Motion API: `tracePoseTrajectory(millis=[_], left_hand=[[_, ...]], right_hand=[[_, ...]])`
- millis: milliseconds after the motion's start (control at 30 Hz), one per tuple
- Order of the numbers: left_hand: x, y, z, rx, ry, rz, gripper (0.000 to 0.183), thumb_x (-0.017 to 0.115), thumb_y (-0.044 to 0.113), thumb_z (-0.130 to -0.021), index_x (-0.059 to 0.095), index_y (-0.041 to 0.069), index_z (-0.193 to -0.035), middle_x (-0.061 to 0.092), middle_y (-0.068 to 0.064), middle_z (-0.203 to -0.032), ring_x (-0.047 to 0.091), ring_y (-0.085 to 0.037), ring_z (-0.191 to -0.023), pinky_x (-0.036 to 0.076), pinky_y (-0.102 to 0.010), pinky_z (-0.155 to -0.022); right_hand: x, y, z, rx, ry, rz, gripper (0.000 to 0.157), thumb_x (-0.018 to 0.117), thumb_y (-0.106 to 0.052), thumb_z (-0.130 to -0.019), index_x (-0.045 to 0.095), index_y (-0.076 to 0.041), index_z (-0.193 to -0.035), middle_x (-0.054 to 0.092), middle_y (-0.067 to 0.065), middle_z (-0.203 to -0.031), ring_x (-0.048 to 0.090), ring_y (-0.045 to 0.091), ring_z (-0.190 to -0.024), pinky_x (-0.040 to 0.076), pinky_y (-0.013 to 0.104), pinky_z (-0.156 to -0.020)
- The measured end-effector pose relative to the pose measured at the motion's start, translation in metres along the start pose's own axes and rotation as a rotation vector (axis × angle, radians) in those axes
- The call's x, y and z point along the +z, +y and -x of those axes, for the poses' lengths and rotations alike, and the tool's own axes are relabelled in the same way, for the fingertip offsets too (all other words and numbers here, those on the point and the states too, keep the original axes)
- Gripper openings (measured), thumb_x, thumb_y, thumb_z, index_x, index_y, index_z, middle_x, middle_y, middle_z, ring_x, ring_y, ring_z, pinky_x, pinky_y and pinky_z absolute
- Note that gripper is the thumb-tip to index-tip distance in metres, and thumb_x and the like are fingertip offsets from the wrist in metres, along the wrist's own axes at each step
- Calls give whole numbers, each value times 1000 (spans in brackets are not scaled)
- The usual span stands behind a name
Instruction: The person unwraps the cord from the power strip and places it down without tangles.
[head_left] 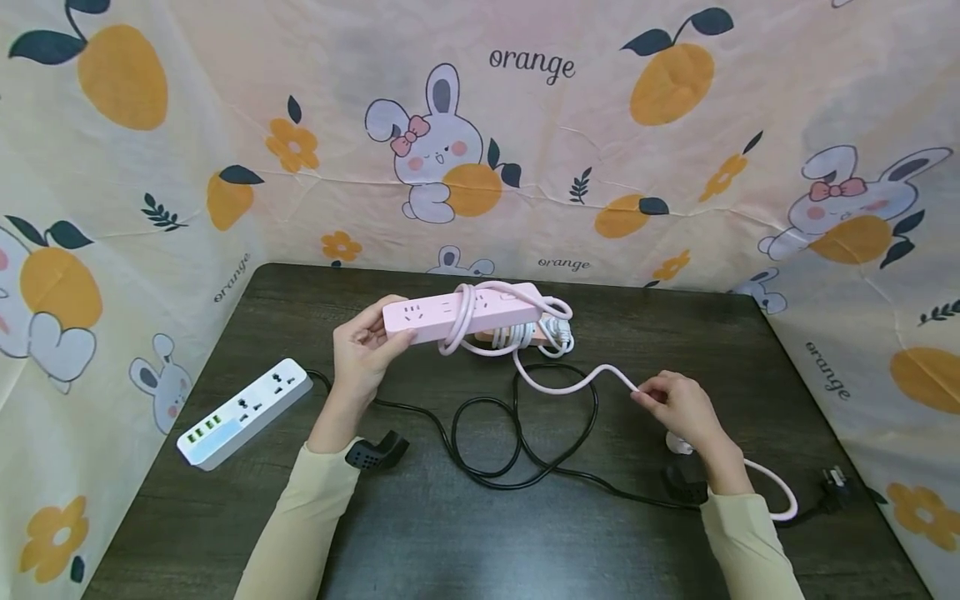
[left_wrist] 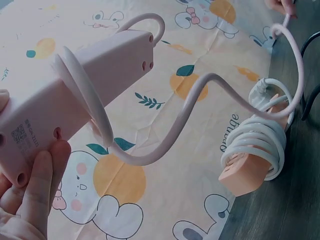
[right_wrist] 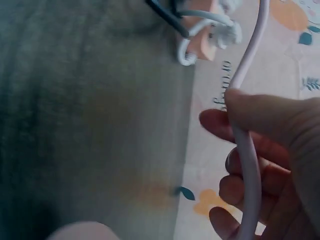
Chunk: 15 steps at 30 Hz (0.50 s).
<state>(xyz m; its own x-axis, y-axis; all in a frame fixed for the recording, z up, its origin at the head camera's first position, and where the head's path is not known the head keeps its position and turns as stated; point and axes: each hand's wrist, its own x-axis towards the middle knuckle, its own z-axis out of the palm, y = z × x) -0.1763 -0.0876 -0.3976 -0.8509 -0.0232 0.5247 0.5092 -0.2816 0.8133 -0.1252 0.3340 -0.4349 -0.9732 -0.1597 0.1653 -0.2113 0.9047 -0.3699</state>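
Observation:
A pink power strip (head_left: 420, 317) is held up above the table by my left hand (head_left: 363, 346), which grips its left end between thumb and fingers. Its pink cord (head_left: 467, 317) loops around the strip's middle, then hangs down and runs right. My right hand (head_left: 686, 408) pinches that cord between thumb and forefinger, as the right wrist view shows. Beyond the right hand the cord curves down toward the table, and a pale round piece, perhaps its plug (head_left: 678, 443), is partly hidden by the wrist. The left wrist view shows the strip's underside (left_wrist: 40, 125) with screw holes and a printed code.
Behind the pink strip lies an orange power strip (left_wrist: 247, 172) wrapped in its white cord (left_wrist: 255, 142). A white power strip (head_left: 247, 412) lies at the left; its black cord (head_left: 517, 483) loops across the dark table (head_left: 480, 550) to a black plug (head_left: 834, 487). A patterned cloth (head_left: 570, 150) stands behind.

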Motion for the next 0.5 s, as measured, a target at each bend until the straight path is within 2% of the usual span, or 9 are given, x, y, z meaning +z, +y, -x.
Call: tracePoseTrajectory(millis=[167, 233, 367, 500], left_hand=[[2, 1, 1, -1, -6, 4, 34, 61, -22, -73, 52, -25, -106, 67, -1, -95, 62, -11, -83, 54, -20, -70], [3, 2, 1, -4, -4, 3, 34, 60, -23, -73, 52, -25, -106, 68, -1, -94, 62, -10, -83, 54, -20, -70], [3, 1, 2, -6, -5, 5, 34, 60, -23, -73, 52, -25, -106, 67, -1, -94, 62, -10, -83, 54, -20, -69], [3, 2, 1, -1, -13, 12, 34, 61, -22, -73, 52, -25, -106, 67, -2, -95, 61, -11, -83, 54, -20, -69]], right_hand=[[4, -6, -3, 63, -137, 4, 11, 72, -15, -81, 69, -6, -87, 47, -4, -62, 39, 12, -53, 29, 27, -47], [4, -12, -6, 63, -148, 21, 15, 72, -16, -81, 68, -5, -91, 48, -3, -64, 41, 13, -54, 31, 28, -47], [7, -30, -14, -16, -62, 49, 22, 73, -17, -81, 68, -2, -97, 57, 5, -75, 52, 21, -65, 40, 35, -53], [16, -62, -28, -187, 55, -50, 33, 74, -13, -80, 65, 0, -109, 62, 12, -99, 59, 28, -88, 49, 42, -66]])
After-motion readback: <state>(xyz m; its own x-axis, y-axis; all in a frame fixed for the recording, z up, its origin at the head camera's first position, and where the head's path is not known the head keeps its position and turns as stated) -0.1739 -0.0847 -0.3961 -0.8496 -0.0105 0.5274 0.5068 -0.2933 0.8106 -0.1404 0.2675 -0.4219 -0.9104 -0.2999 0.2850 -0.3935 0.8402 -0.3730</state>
